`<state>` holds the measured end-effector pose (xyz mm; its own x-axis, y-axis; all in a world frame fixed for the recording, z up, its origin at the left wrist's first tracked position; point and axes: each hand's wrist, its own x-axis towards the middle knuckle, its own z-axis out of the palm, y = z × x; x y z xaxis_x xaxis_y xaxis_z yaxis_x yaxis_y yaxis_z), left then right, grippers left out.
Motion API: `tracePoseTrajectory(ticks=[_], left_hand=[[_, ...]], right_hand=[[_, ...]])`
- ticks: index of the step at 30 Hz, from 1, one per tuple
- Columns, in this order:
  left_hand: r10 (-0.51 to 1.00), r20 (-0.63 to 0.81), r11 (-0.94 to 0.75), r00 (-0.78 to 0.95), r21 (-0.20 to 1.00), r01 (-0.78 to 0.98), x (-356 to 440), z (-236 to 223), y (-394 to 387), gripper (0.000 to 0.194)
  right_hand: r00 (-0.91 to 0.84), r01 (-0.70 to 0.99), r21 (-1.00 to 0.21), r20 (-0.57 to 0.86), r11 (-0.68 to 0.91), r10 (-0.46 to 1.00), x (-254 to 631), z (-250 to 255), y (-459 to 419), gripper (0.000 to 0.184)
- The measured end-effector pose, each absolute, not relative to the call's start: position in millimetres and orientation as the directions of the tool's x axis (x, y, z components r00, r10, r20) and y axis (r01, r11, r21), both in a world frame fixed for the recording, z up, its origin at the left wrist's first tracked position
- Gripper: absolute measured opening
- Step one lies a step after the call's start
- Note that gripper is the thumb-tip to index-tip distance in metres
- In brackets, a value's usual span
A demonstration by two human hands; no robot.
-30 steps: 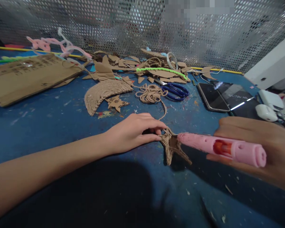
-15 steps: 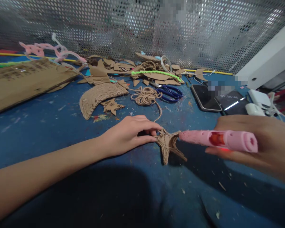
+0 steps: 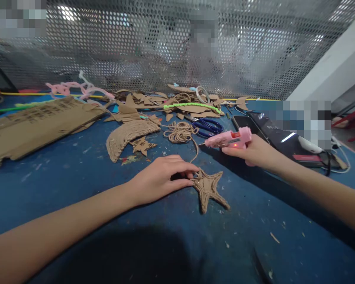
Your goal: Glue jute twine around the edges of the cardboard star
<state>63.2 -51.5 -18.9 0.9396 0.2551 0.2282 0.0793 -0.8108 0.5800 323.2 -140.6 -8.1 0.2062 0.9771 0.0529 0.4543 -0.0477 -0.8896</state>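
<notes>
A cardboard star (image 3: 207, 184) edged with twine lies flat on the blue table. The fingers of my left hand (image 3: 165, 177) pinch its left point. From that point a strand of twine runs back to a loose twine coil (image 3: 180, 132). My right hand (image 3: 258, 152) grips a pink glue gun (image 3: 230, 139), its small red light showing. The nozzle points left, beyond the star and apart from it, near the twine strand and the blue-handled scissors (image 3: 208, 126).
A twine-covered crescent (image 3: 130, 136) and a small lettered cardboard star (image 3: 142, 146) lie left of the coil. Cardboard scraps (image 3: 148, 98) pile up along the perforated metal screen (image 3: 165, 51). A large cardboard piece (image 3: 44, 122) rests at left; dark phones or tablets (image 3: 272, 130) lie at right.
My right hand has drawn the glue gun away from the star, back toward the scissors. My left hand keeps its pinch on the star. The view has tilted up slightly.
</notes>
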Motion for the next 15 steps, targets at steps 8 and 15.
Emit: tracePoseTrajectory(ticks=[8, 15], left_hand=[[0.249, 0.226, -0.812, 0.942, 0.579, 0.076, 64, -19, -51, 0.026], [0.264, 0.193, -0.791, 0.945, 0.603, 0.098, 63, -18, -51, 0.026]], right_hand=[[0.331, 0.245, -0.969, 0.057, -0.027, 0.942, 328, -24, -84, 0.016], [0.474, 0.042, -0.998, 0.054, 0.038, 0.879, 333, -27, -38, 0.015]])
